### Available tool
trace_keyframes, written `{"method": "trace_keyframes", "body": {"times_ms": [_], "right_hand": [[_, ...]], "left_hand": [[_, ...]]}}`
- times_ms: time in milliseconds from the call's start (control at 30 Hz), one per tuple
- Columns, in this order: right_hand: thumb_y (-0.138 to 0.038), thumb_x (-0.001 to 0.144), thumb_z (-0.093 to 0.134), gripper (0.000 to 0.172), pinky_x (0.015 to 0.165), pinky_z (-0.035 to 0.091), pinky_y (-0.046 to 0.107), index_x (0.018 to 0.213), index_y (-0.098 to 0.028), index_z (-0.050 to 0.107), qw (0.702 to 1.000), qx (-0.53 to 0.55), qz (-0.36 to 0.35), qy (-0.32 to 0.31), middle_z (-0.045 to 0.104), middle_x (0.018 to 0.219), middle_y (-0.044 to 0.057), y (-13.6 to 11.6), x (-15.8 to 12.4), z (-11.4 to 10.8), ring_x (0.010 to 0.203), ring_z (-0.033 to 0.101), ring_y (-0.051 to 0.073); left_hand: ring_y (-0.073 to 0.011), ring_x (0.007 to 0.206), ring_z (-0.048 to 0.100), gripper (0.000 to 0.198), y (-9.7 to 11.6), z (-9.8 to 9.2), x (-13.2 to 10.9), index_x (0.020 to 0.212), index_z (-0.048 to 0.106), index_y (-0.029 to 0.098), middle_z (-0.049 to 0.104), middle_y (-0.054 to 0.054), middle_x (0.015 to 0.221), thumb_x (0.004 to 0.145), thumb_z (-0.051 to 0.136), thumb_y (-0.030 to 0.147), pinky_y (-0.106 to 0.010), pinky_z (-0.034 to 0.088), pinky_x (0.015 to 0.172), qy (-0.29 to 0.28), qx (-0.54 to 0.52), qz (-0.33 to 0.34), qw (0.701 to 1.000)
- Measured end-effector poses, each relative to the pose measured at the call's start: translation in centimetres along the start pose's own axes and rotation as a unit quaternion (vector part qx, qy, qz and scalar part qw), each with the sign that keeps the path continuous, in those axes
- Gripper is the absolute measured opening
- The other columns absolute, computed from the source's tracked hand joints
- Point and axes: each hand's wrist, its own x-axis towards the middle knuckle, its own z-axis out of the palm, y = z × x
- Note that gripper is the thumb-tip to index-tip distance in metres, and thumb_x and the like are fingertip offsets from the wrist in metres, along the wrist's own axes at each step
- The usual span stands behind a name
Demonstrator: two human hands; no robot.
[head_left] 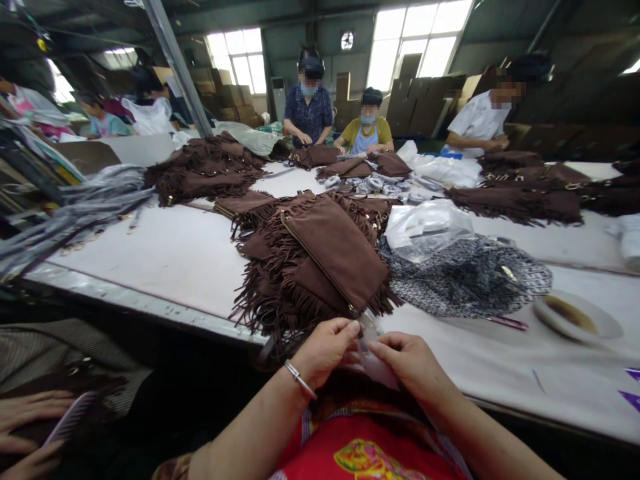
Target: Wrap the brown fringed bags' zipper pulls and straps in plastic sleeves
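Both my hands are at the table's front edge, just below a brown suede-like fringed pouch [337,250]. This pouch lies on top of a pile of brown fringed bags [280,280], and a zipper runs along its left side. Close to the zipper's lower end is a small piece of thin translucent plastic [373,353]. My left hand [333,343], with a bracelet at the wrist, pinches its left side between thumb and fingers. From the right, my right hand [407,357] pinches it too. Whether the plastic touches the zipper pull, I cannot tell.
Right of the pile lie a clear plastic bag [430,230], a black-and-white patterned cloth [470,277] and a tape roll [577,317]. Grey straps [75,210] cover the table's left end. At lower left, a neighbour's hands hold a comb [70,417]. Several people work across the table.
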Motion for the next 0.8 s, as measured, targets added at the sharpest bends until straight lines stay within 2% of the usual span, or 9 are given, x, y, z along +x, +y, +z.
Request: {"method": "trace_keyframes", "body": {"times_ms": [67, 133, 200, 300, 500, 667, 800], "right_hand": [[-0.045, 0.069, 0.066, 0.033, 0.048, 0.034, 0.023, 0.069, -0.012, 0.069, 1.000, 0.023, 0.010, 0.006, 0.061, 0.057, 0.000, -0.1, 0.5, 0.4, 0.050, 0.046, 0.011], [-0.047, 0.068, 0.066, 0.034, 0.043, 0.028, 0.022, 0.067, -0.013, 0.065, 0.998, 0.056, 0.028, 0.008, 0.053, 0.048, -0.003, -0.2, 1.0, 0.8, 0.043, 0.039, 0.008], [-0.049, 0.067, 0.067, 0.036, 0.040, 0.023, 0.020, 0.069, -0.014, 0.062, 0.994, 0.102, 0.049, 0.004, 0.045, 0.044, -0.007, -0.3, 1.5, 1.2, 0.039, 0.034, 0.006], [-0.051, 0.065, 0.068, 0.038, 0.038, 0.022, 0.019, 0.070, -0.014, 0.059, 0.988, 0.144, 0.054, -0.003, 0.042, 0.042, -0.008, -0.8, 2.0, 1.6, 0.038, 0.033, 0.006], [-0.058, 0.070, 0.063, 0.043, 0.037, 0.023, 0.018, 0.078, -0.016, 0.058, 0.988, 0.148, 0.036, -0.039, 0.043, 0.040, -0.009, -1.4, 1.5, 2.0, 0.035, 0.034, 0.006], [-0.057, 0.069, 0.062, 0.041, 0.037, 0.021, 0.018, 0.061, -0.018, 0.050, 0.991, 0.108, 0.052, -0.053, 0.044, 0.036, -0.007, -1.6, 1.1, 2.5, 0.034, 0.034, 0.005], [-0.051, 0.066, 0.064, 0.037, 0.038, 0.023, 0.018, 0.059, -0.018, 0.049, 0.990, 0.128, 0.044, -0.048, 0.048, 0.037, -0.007, -2.2, 1.5, 3.0, 0.034, 0.037, 0.005]], "left_hand": [[-0.0155, 0.072, 0.063, 0.046, -0.4, -0.2, -0.7, 0.091, 0.061, 0.014, 0.064, -0.005, 0.084, 0.073, 0.066, 0.056, -0.027, 0.049, 0.064, -0.005, -0.029, -0.021, 0.999], [-0.0157, 0.073, 0.065, 0.044, -1.1, -0.3, -1.3, 0.092, 0.061, 0.014, 0.065, -0.007, 0.086, 0.074, 0.065, 0.054, -0.026, 0.049, 0.062, -0.003, -0.024, -0.039, 0.999], [-0.0148, 0.070, 0.065, 0.041, -1.9, -0.2, -1.5, 0.093, 0.060, 0.015, 0.066, -0.006, 0.085, 0.075, 0.065, 0.051, -0.024, 0.048, 0.059, 0.013, -0.010, -0.049, 0.999], [-0.0148, 0.064, 0.064, 0.035, -2.7, 0.1, -1.6, 0.086, 0.057, 0.016, 0.065, -0.004, 0.076, 0.074, 0.065, 0.048, -0.025, 0.048, 0.056, 0.054, -0.009, -0.044, 0.998], [-0.0140, 0.058, 0.059, 0.030, -2.9, -0.3, -1.3, 0.075, 0.057, 0.016, 0.060, -0.001, 0.069, 0.073, 0.064, 0.045, -0.028, 0.050, 0.054, 0.144, 0.003, 0.001, 0.990], [-0.0119, 0.055, 0.050, 0.026, -2.2, -1.1, -0.6, 0.067, 0.061, 0.016, 0.055, 0.001, 0.059, 0.074, 0.061, 0.040, -0.022, 0.041, 0.050, 0.201, 0.096, 0.075, 0.972], [-0.0106, 0.052, 0.046, 0.026, -1.5, -1.4, 0.3, 0.064, 0.061, 0.016, 0.052, 0.002, 0.056, 0.076, 0.058, 0.039, -0.021, 0.035, 0.047, 0.232, 0.141, 0.114, 0.956]]}}
